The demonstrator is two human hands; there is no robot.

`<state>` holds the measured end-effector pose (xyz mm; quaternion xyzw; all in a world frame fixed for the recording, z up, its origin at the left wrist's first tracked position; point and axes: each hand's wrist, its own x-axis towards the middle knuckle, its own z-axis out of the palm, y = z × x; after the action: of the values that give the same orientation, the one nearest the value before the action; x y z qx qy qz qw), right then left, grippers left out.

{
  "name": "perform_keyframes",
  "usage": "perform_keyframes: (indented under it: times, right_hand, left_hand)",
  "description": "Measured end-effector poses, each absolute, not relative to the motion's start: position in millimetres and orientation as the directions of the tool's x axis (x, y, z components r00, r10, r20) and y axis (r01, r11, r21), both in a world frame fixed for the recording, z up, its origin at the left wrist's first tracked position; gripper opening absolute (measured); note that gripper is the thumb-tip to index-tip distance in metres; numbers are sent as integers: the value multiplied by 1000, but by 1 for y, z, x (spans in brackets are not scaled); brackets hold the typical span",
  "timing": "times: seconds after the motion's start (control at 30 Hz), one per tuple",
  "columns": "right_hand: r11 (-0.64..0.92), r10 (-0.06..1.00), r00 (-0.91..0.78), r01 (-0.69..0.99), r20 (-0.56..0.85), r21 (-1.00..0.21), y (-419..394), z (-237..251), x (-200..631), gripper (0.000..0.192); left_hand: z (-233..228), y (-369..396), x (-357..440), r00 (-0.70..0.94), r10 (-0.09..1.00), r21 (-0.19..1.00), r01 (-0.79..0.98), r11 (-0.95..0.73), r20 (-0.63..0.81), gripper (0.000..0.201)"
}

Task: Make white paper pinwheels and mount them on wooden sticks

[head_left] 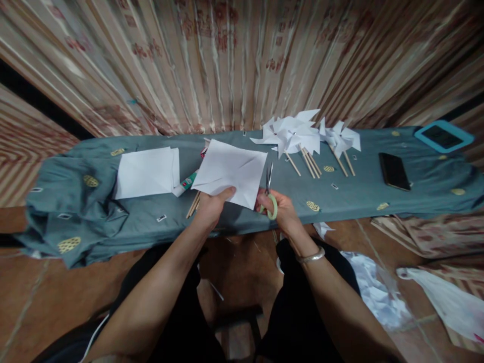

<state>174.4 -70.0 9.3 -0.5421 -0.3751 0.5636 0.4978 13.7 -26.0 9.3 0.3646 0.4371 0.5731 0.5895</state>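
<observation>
The left hand (212,204) pinched a white paper sheet (230,171) at its six o'clock edge. The right hand (278,206) was closed on green-handled scissors (269,194), at the sheet's three o'clock.

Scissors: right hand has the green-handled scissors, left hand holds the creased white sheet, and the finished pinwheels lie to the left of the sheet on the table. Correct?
Not quite. In the head view the pinwheels lie to the right of the creased white sheet, not the left. The rest holds: right hand has the scissors, left hand holds the sheet.

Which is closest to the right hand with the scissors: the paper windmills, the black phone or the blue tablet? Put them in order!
From the right hand:
1. Paper windmills, just behind it on the bench.
2. Black phone, off to the right.
3. Blue tablet, at the far right end.
</observation>
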Motion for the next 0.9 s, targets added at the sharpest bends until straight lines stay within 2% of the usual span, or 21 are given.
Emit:
perform_keyframes:
  times: [0.17,0.27,0.43,0.9]
  right_hand:
    - [-305,911,-298,-24,-284,-952,-89,14,185,62]
    - [-330,846,-432,34,-312,-943,-95,15,186,65]
    - [-316,829,-466,62,-307,-947,-96,12,185,59]
    - [-308,838,-459,48,-295,-950,-94,13,183,51]
  left_hand:
    - [20,-16,-3,-91,995,939,-345,4,-37,59]
    - [22,-14,-6,-116,993,941,-339,-16,-25,61]
    - [18,-16,-2,-113,993,939,-344,-21,-19,62]
    - [13,-23,1,-62,996,945,-324,35,-59,52]
